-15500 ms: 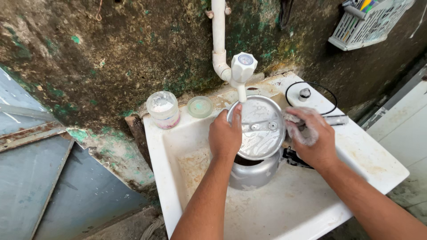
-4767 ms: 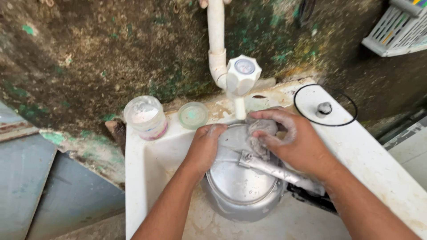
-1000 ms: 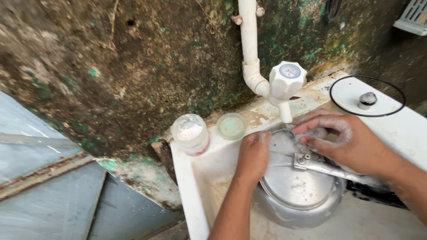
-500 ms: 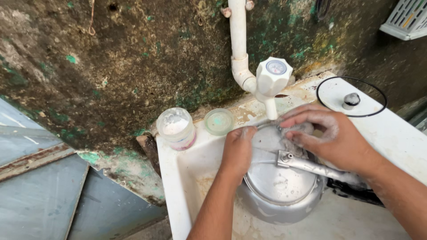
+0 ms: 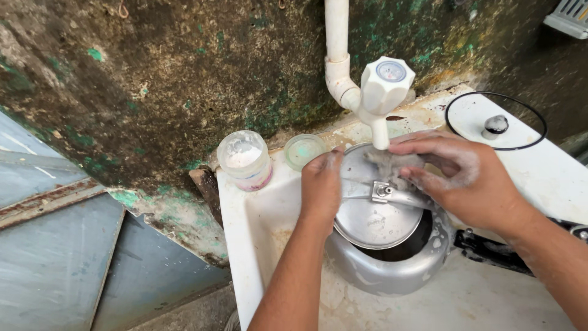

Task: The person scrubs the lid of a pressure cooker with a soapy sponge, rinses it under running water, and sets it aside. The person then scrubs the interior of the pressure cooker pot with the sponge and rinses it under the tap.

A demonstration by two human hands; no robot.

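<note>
Head view of a white sink (image 5: 245,245) set against a stained, mossy wall (image 5: 171,79). A metal pressure cooker pot (image 5: 392,270) stands in the basin, its black handle (image 5: 490,250) pointing to the right. The pressure cooker lid (image 5: 373,217) lies tilted over the pot's mouth, directly below a white plastic tap (image 5: 383,89) on a white pipe (image 5: 337,43). The left hand (image 5: 321,187) grips the lid's left edge, fingers curled over the rim. The right hand (image 5: 465,178), soapy, is closed around a grey scrubbing pad (image 5: 392,164) and presses it on the lid's upper part, just beside the lid's metal bar. On the sink's back ledge stand an open plastic jar of white powder (image 5: 245,159) and, just beside it, a small greenish jar cap (image 5: 303,150). To the right, on the drainboard, lie a black rubber gasket ring (image 5: 456,132) and, inside it, a small metal pressure weight (image 5: 495,125).
</note>
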